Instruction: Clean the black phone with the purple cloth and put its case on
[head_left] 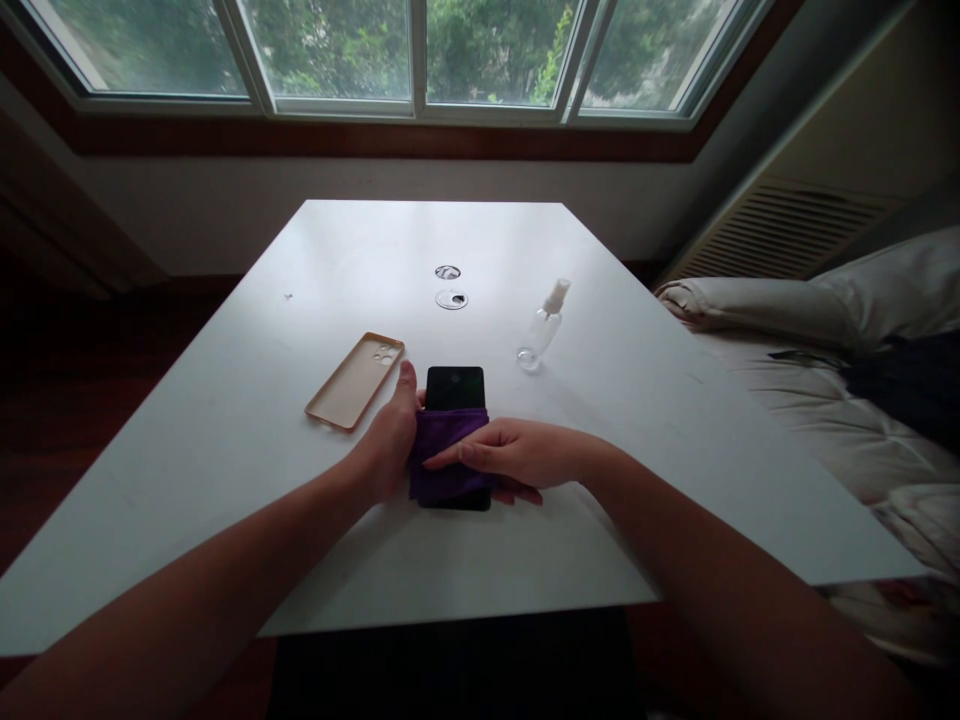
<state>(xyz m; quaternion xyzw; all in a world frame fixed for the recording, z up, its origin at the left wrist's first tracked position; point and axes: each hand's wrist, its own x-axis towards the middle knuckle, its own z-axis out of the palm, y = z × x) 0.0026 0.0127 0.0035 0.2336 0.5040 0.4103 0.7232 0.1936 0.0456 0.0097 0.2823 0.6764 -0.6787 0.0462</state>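
A black phone (454, 387) lies screen up on the white table (225, 420). A purple cloth (444, 440) covers its near half. My left hand (390, 440) grips the phone's left edge, thumb stretched along the side. My right hand (517, 458) presses the cloth down on the phone, fingers together and pointing left. A tan phone case (355, 380) lies inside up just left of the phone, apart from it.
A small clear spray bottle (542, 327) lies tilted to the right of the phone. Two round cable holes (451, 286) sit in the table's middle. A bed with pale bedding (825, 380) stands at the right. Windows run along the far wall.
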